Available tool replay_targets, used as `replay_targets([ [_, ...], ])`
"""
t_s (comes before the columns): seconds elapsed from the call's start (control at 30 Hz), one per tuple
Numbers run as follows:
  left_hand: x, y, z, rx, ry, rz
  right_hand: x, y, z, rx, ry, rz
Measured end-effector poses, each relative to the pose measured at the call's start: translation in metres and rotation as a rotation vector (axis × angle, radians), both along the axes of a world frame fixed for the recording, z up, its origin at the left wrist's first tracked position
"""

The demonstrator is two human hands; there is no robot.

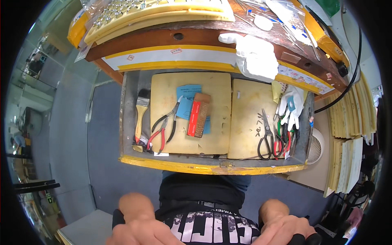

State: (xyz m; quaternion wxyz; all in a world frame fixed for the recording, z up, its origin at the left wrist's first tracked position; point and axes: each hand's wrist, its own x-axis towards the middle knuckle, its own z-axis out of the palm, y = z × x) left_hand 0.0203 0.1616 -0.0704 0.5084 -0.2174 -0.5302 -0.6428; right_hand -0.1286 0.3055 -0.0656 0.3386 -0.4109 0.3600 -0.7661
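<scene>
At the lower left edge, beside my torso, is my left hand (141, 232); its fingers are cut off by the picture's edge. My right hand (286, 229) is at the lower right, with dark shapes around its fingertips and the finger pose unclear. Neither hand touches the pulled-out drawer (212, 166) in front of me. Inside the drawer, a red and brown box-like block (199, 116) lies on blue sheets (184, 90), next to pliers with red and black handles (163, 126). Black-handled scissors (267, 134) lie further right, and a wooden-handled brush (141, 114) lies along the left side.
A white glove (257, 55) hangs over the bench's front edge. Another white glove (292, 106) lies on tools at the drawer's right. A yellow tray of small metal pieces (159, 12) sits on the bench. Stacked boards (347, 114) and a black cable (355, 77) are at right.
</scene>
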Motion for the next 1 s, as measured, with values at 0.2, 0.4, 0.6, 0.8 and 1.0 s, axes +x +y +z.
replay_targets([
  [0.2,0.018,0.019,-0.045,-0.100,0.051,0.365,-0.045,-0.048,-0.040,-0.335,-0.099,0.760],
  [0.4,0.012,0.000,-0.034,-0.151,0.103,0.086,-0.050,-0.051,-0.035,-0.425,0.044,0.804],
  [0.6,0.016,-0.016,-0.026,-0.070,-0.002,-0.226,-0.048,-0.051,-0.036,-0.381,0.136,0.778],
  [0.8,0.048,-0.040,-0.042,0.637,-0.794,-0.252,-0.050,-0.051,-0.037,-0.475,0.089,0.853],
  [1.0,-0.019,-0.100,-0.150,0.063,-1.442,0.869,-0.065,-0.048,-0.037,-0.491,0.147,0.948],
])
